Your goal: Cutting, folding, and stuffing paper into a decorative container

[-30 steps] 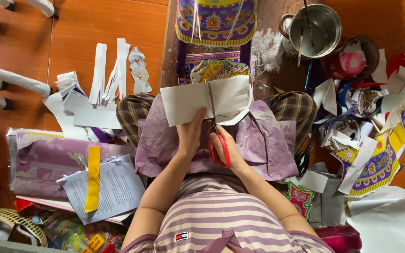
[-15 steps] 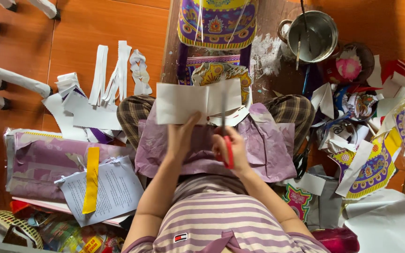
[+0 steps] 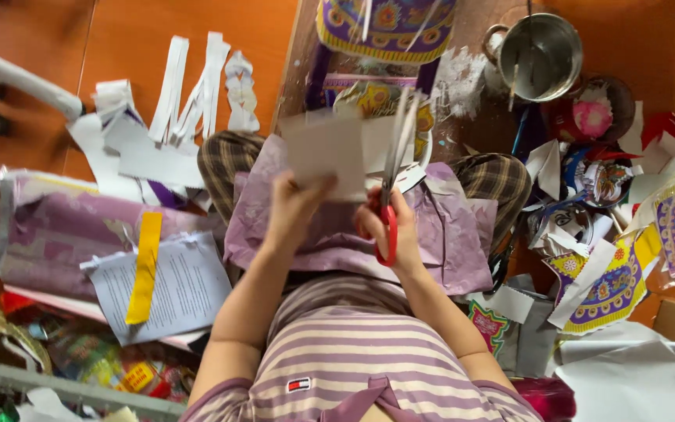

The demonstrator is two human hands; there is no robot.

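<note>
My left hand point(image 3: 297, 209) holds up a grey-white sheet of paper point(image 3: 326, 152) over my lap. In my right hand point(image 3: 388, 228) are red-handled scissors point(image 3: 391, 191), blades pointing away from me along the paper's right edge. A second pale piece of paper point(image 3: 376, 144) sits just right of the blades. Under both hands a crumpled purple sheet point(image 3: 447, 234) covers my lap. The paper is blurred by motion.
White paper strips point(image 3: 189, 94) and scraps lie on the orange floor at left. A purple packet point(image 3: 56, 234) with a printed sheet point(image 3: 173, 285) and yellow strip point(image 3: 144, 266) lies at left. A metal pot point(image 3: 539, 55) and colourful printed papers point(image 3: 611, 273) crowd the right.
The paper has turned and now looks narrower in my left hand. The scissors have moved forward, their blades raised along the paper's right edge. The view has shifted slightly.
</note>
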